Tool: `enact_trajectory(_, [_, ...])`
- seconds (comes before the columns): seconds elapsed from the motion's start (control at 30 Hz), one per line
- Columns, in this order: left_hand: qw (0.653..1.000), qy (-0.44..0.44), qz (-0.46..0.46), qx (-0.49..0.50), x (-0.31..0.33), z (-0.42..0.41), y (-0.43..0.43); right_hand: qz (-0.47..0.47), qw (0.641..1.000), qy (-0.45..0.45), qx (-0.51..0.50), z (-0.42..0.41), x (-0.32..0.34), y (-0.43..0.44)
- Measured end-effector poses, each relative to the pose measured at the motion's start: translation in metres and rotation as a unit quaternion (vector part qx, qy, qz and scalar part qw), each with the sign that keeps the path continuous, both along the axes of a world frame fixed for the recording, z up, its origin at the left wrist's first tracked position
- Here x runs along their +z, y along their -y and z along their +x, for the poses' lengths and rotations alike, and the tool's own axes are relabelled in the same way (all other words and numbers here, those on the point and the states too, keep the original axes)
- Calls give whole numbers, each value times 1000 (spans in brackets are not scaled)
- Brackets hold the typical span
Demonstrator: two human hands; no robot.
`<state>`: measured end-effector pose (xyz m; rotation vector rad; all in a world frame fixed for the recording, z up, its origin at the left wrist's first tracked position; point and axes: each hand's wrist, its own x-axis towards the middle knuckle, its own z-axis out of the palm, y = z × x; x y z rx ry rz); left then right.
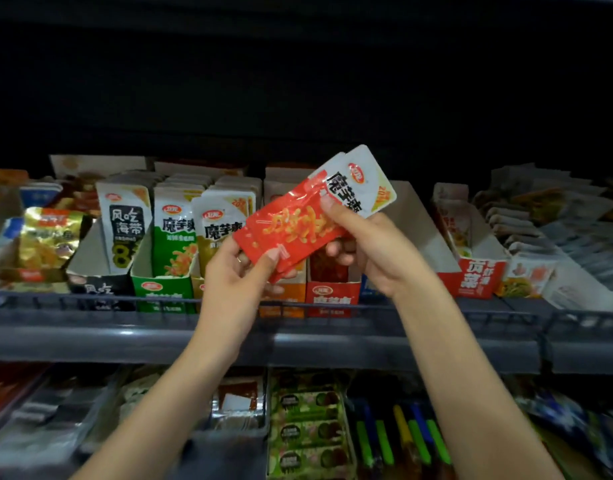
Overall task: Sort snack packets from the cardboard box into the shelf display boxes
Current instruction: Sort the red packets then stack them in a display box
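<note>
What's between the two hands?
Head view: a stack of red snack packets, left hand pinching its lower end, right hand gripping its upper part.

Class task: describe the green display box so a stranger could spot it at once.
Start at the upper grey shelf. In its row of boxes, look left of the left hand. The green display box alone has a green front, right of a black box.

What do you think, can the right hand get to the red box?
Probably yes. The red box sits just below the right hand with nothing between them, though that hand is holding packets.
</note>
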<state>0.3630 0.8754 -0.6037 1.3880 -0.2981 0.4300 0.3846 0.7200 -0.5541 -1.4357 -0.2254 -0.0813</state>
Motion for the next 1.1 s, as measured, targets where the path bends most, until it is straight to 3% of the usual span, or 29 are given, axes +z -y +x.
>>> enact_trajectory(0.37, [988,67,131,39,-4,11,-26,-80,983,108,-125,4,1,-13])
enact_trajectory(0.53, [986,69,117,98,-3,6,-34,-150,970,167,-92,6,-1,-20])
enact_trajectory(0.7, [979,78,111,151,6,0,-38,-160,977,136,-46,6,3,-29])
enact_trajectory(0.97, [996,76,20,49,17,-12,-38,-123,990,-32,65,18,-5,-41])
enact_trajectory(1.1, [995,45,33,86,19,-6,-52,-123,989,-19,74,14,-5,-46])
